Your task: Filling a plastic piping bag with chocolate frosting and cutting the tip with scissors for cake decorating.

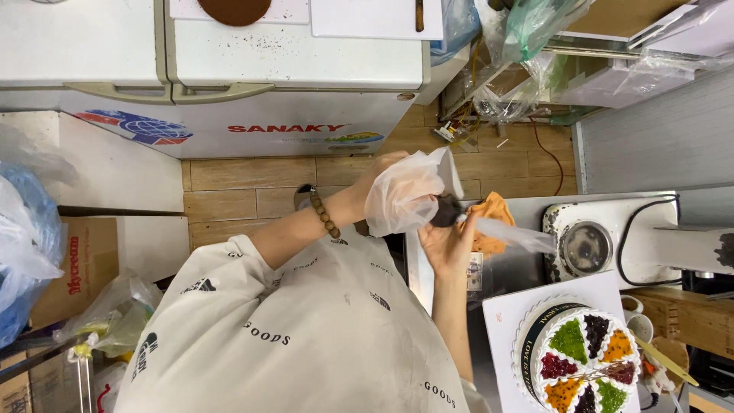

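My left hand (382,187), with a brown bead bracelet on its wrist, grips the bunched top of a clear plastic piping bag (417,191). A lump of dark filling (446,209) sits in the bag between both hands. My right hand (449,243) cups the bag from below, and the bag's long clear tip (520,237) points away from me. A round cake (585,358) with a dark band and wedges of green, orange, red and dark purple topping stands apart from the hands on a white board (508,321).
An orange cloth (495,222) lies on the metal counter beside a white appliance with a round metal centre (587,246) and a black cord. White chest freezers (229,69) stand on the wooden floor. Plastic bags (27,237) and cardboard boxes pile at one side.
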